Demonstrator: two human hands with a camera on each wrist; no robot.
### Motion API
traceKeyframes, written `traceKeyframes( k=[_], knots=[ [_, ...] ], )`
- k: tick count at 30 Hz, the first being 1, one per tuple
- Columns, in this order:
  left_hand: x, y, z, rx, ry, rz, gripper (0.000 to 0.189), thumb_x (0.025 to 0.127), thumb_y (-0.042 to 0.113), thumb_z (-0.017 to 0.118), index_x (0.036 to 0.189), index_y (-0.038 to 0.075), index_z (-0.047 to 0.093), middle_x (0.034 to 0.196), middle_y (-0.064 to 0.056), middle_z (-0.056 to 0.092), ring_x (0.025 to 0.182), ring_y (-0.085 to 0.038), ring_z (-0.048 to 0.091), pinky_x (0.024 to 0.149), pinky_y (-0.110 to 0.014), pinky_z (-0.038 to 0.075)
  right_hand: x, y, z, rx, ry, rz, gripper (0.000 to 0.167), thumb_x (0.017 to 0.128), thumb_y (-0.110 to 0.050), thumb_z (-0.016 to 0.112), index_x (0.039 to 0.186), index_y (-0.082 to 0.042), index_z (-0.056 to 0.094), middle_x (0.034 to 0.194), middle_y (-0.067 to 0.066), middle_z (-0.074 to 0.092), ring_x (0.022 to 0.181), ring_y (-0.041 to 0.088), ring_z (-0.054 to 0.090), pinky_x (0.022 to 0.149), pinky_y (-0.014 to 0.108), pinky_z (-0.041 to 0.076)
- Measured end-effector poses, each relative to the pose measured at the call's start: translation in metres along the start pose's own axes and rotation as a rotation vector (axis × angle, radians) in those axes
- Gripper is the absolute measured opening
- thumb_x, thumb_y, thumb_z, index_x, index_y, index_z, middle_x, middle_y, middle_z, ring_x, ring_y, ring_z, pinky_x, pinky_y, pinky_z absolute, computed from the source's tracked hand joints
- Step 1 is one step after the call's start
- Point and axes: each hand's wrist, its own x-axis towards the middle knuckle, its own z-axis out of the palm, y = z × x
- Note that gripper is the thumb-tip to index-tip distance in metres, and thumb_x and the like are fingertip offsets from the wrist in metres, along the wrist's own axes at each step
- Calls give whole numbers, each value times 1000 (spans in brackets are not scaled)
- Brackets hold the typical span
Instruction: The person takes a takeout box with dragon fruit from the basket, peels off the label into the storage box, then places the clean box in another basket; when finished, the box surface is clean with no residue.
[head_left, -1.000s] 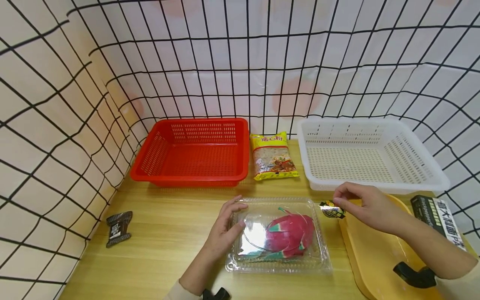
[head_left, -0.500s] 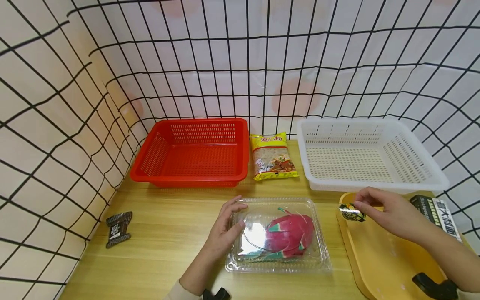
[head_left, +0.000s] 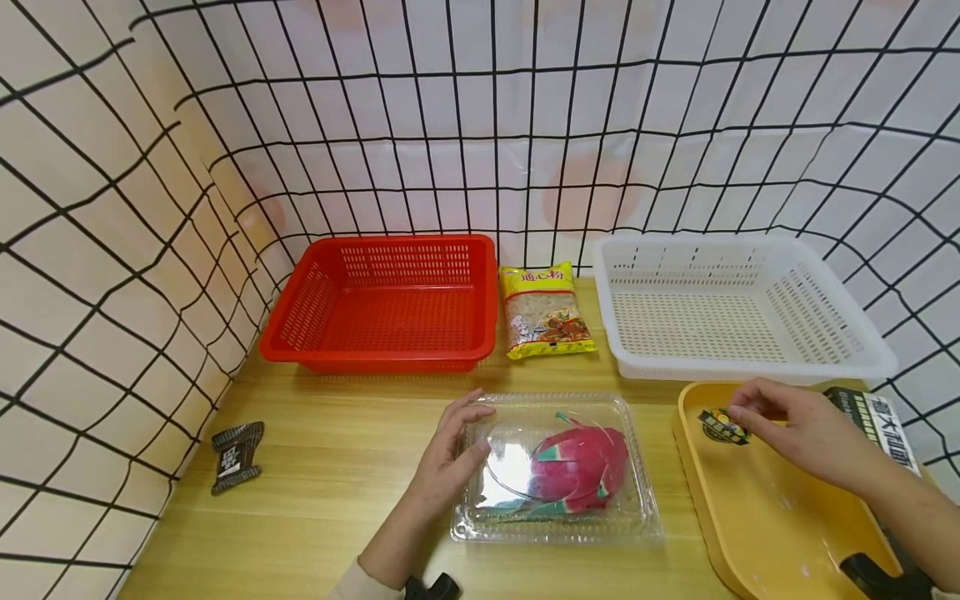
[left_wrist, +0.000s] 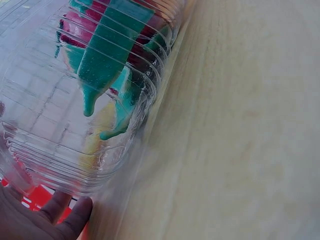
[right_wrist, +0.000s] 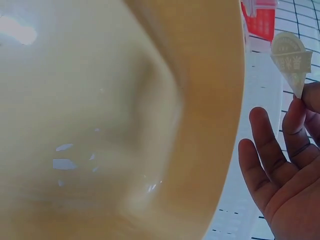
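A clear plastic clamshell box lies on the table with a pink-and-green dragon fruit inside. My left hand rests against the box's left side, fingers spread and thumb at the lid. In the left wrist view, its fingertips touch the box's end. Between thumb and index finger, my right hand pinches a small black-and-gold sticker by one edge, above the yellow tray. The right wrist view shows the pale back of the sticker and the other fingers loosely spread.
A red basket, a yellow pasta bag and a white basket stand along the back, before a black wire grid. A dark wrapped snack lies far left. Partly hidden behind my right arm is a black-and-white box.
My right hand has moved right, carrying the sticker from beside the clear box to above the yellow tray. The left hand and the box have stayed put.
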Motion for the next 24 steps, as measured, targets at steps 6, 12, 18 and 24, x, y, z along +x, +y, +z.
traceKeyframes(
  k=[6,12,18,24],
  knots=[
    [0,0,0,-4,-4,-1,41,96,6,57,136,12,55,164,-20,28,152,-44,25,113,-83,14,-2,3,3,4,-22,5,17,100,-36,66,101,-19,68,84,-6,66,86,5,62,67,21,46],
    [0,0,0,-12,-9,-5,41,96,6,57,136,12,55,164,-21,27,152,-44,24,112,-83,13,-3,5,5,9,-11,-7,14,99,-35,67,100,-21,67,82,-8,66,81,-6,57,66,21,45],
    [0,0,-1,-11,-9,-5,40,96,7,57,136,12,55,164,-19,28,152,-44,24,112,-84,13,-2,7,5,2,1,-12,15,99,-36,67,99,-21,68,82,-8,66,80,-5,58,66,21,46],
    [0,0,-1,-5,-6,-4,41,96,6,57,136,12,55,164,-20,28,152,-45,25,112,-84,14,-2,9,7,-28,36,-34,13,98,-35,69,97,-23,70,78,-8,62,76,-2,54,65,22,45]
  ],
)
